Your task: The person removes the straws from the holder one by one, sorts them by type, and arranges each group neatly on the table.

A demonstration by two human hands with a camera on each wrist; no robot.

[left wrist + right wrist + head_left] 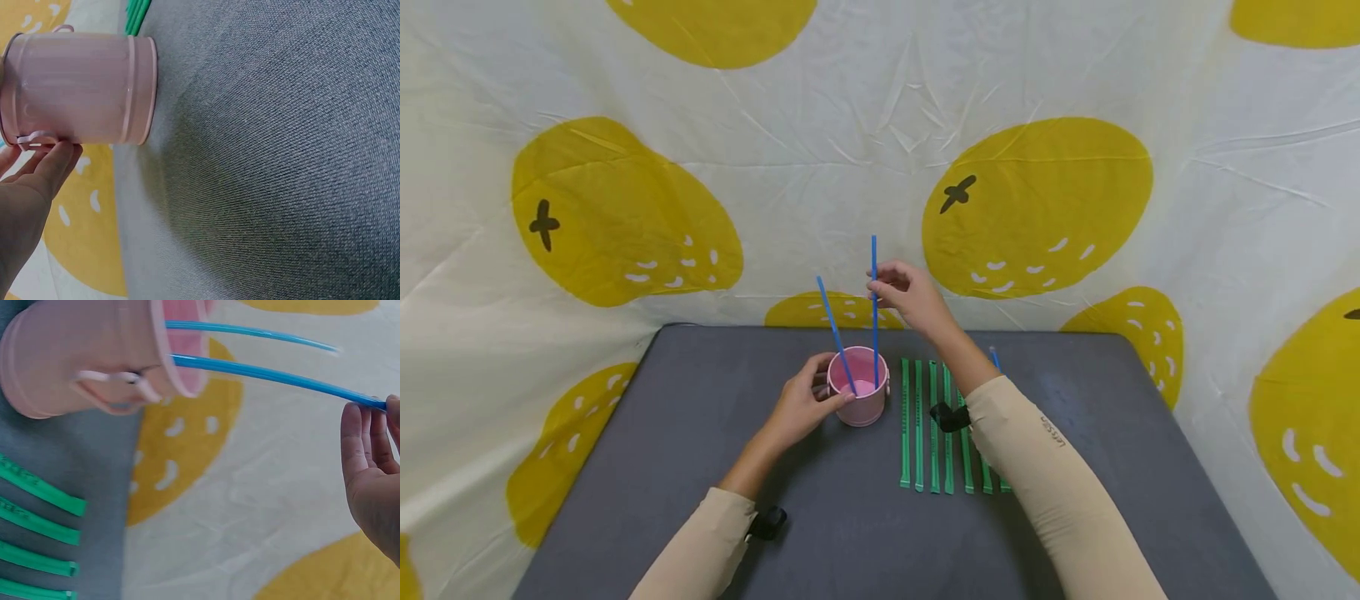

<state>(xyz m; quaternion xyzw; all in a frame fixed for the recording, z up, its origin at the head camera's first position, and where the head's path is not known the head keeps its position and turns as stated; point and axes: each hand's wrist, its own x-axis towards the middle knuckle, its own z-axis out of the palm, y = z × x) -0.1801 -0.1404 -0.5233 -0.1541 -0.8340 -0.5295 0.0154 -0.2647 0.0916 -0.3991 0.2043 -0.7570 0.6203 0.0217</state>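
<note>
A small pink bucket stands upright on the dark table, with little loop handles on its sides. My left hand holds it at its left side, the thumb near the front rim and the fingers at a side loop. Above the bucket my right hand pinches a long blue straw near its upper end. That straw's lower end is inside the bucket. A second blue straw leans to the left in the bucket. Both straws come out past the rim in the right wrist view.
Several slim green paper sleeves lie side by side right of the bucket, partly under my right forearm. A blue stick end shows beyond that forearm. Behind the table hangs a white cloth with yellow fruit shapes.
</note>
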